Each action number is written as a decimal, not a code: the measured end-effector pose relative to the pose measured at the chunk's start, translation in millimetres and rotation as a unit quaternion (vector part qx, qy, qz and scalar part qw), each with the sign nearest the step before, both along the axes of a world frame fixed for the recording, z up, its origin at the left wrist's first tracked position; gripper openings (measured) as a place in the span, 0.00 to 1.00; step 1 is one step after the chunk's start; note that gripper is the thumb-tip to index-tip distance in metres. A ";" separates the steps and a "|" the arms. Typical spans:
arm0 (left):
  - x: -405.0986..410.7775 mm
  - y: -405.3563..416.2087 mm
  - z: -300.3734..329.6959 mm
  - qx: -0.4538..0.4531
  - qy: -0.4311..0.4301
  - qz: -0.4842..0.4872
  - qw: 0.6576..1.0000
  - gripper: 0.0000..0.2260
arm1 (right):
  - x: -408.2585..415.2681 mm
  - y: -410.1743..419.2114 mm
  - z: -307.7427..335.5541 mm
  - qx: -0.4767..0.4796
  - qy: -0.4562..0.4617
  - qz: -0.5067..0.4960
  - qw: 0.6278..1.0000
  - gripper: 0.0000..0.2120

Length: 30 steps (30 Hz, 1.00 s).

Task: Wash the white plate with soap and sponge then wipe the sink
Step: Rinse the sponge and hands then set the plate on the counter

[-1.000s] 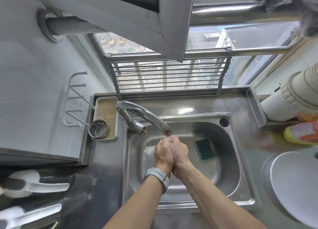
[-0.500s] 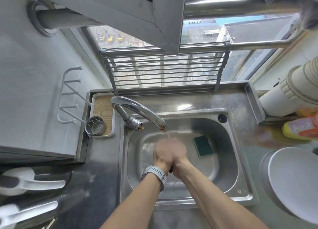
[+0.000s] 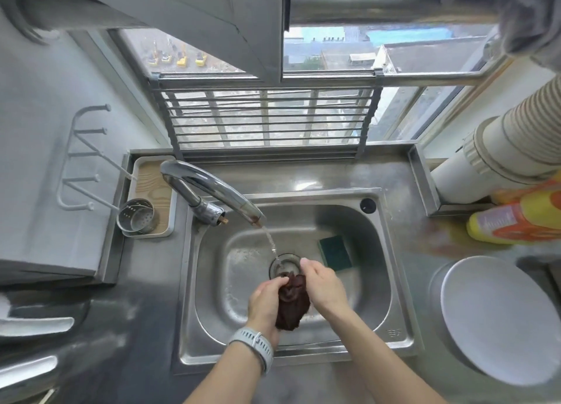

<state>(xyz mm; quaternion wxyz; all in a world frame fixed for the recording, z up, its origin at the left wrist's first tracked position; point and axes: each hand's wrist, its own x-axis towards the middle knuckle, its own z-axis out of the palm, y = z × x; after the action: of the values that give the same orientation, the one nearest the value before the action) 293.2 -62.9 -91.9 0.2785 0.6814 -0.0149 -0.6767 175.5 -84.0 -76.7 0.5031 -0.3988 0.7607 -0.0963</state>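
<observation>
Over the steel sink [image 3: 394, 285], my left hand [image 3: 265, 302] grips a dark brown wet cloth [image 3: 293, 305] from the left, and my right hand [image 3: 323, 285] holds its upper right side. Both hands sit just in front of the drain [image 3: 282, 264]. A thin stream of water runs from the tap [image 3: 212, 191] down to the drain. The green sponge [image 3: 335, 252] lies in the basin to the right of my hands. The white plate [image 3: 498, 318] rests on the counter to the right of the sink.
A yellow and orange soap bottle [image 3: 516, 221] lies on the counter at the right, under a ribbed hose. A metal cup [image 3: 136, 217] stands in a tray left of the tap. A rolled rack leans at the window behind the sink.
My hands have dropped from under the spout toward me and come apart, and the brown cloth between them now shows. The water now falls straight to the drain.
</observation>
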 end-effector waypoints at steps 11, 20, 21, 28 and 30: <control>-17.4 5.5 -15.3 -0.037 -0.028 -0.037 0.998 0.13 | -65.5 -45.2 -114.0 -0.011 0.312 0.119 0.943 0.30; -35.9 -4.8 -2.7 -0.041 -0.031 -0.030 0.998 0.19 | -74.1 -42.7 -104.3 -0.069 0.325 0.135 0.933 0.27; -39.2 -6.8 3.2 -0.041 -0.035 -0.032 0.998 0.20 | -76.0 -40.6 -89.6 -0.091 0.316 0.137 0.934 0.25; -77.8 -53.2 63.4 -0.138 -0.065 -0.104 0.983 0.06 | -111.6 -76.6 23.2 -0.293 0.284 0.193 0.892 0.21; -89.9 -78.4 69.8 -0.185 -0.082 -0.142 0.969 0.11 | -123.7 -107.3 42.0 -0.328 0.292 0.216 0.872 0.21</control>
<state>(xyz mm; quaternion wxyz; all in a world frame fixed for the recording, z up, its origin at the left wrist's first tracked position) 203.3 -141.3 -22.1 0.2983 0.6622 -0.2591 -0.6367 51.7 -191.3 -34.8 0.1063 -0.7051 0.6927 -0.1080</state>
